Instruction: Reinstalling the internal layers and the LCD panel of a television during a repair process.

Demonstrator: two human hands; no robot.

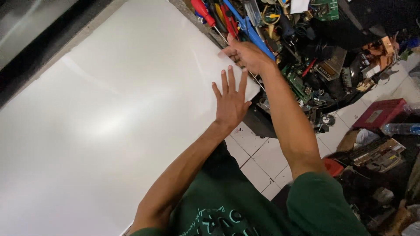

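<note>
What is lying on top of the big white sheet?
Both hands: the left hand lies flat on the white sheet, and the right hand grips its far edge. What is under the sheet is hidden.

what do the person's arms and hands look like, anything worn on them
Both hands, left hand and right hand, are bare: no gloves, rings or watch visible. The forearms are uncovered. A dark green short-sleeved T-shirt with pale teal lettering on the chest ends above the elbows.

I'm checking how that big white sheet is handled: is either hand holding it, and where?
The right hand grips the white sheet at its far edge near the corner. The left hand only lies flat on it, fingers spread.
</note>
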